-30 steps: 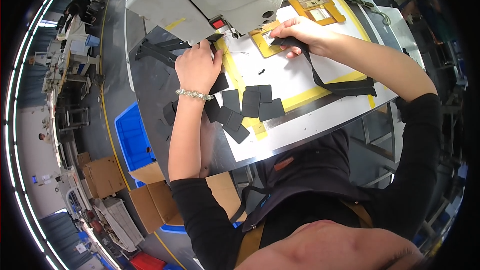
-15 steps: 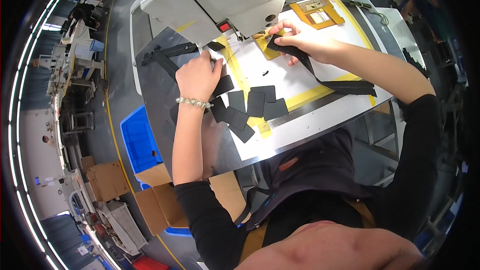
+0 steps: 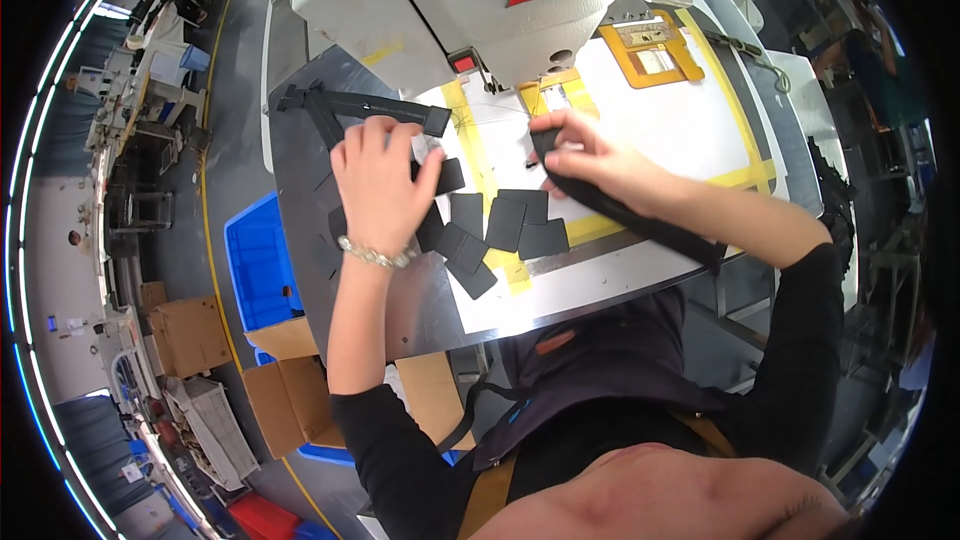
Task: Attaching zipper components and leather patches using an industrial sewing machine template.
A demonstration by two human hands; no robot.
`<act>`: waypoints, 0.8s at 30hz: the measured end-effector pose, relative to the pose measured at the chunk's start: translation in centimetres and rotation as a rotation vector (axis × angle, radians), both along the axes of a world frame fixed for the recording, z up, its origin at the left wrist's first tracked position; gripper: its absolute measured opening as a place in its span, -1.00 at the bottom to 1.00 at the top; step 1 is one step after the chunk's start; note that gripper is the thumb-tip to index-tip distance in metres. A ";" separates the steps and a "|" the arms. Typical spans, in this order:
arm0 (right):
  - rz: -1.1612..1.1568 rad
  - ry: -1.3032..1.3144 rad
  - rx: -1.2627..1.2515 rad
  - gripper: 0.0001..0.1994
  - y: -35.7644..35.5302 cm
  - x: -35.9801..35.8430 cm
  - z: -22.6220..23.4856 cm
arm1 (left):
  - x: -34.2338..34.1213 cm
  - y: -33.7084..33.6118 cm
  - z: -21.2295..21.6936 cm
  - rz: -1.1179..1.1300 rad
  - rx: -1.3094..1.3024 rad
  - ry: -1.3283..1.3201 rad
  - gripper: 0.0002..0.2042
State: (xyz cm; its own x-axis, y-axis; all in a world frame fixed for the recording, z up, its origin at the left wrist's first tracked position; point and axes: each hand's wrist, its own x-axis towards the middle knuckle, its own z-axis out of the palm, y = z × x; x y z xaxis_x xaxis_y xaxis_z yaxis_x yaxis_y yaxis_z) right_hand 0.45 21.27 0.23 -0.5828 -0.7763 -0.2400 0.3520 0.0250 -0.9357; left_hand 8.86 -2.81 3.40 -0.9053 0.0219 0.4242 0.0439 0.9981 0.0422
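Step in hand, by my read: feeding a long black webbing strap (image 3: 640, 225) to the white industrial sewing machine (image 3: 480, 10).

Right hand (image 3: 590, 155) was pinching the strap's near end, fingers closed on it, just in front of the machine head. The strap ran from that hand back along the forearm toward the table's lower right edge.

Left hand (image 3: 380, 180) lay palm down on the grey metal table (image 3: 400, 310), fingers loosely spread over the scattered small black rectangular fabric patches (image 3: 505, 225). It looked to be touching 1 patch; I could not tell whether it gripped it. A beaded bracelet (image 3: 375, 257) sat on that wrist.

A second black strap piece (image 3: 365, 105) lay flat at the table's far left, apart from both hands. Yellow tape guide lines (image 3: 470, 140) crossed the white work surface (image 3: 680, 120); an orange-yellow rectangular template frame (image 3: 650, 50) sat further right.

Next move, as I judge it, called for lining the strap end up square against the yellow tape under the needle, with a patch matched to it. Needle area was partly hidden by the hand.

Blue plastic bin (image 3: 260, 260) and cardboard boxes (image 3: 190, 335) stood on the floor to the left.
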 end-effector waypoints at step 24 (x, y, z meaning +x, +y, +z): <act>-1.041 1.398 0.765 -0.72 21.8 -29.3 1.0 | -1.1 5.2 -0.9 -0.117 1.701 -0.575 -0.63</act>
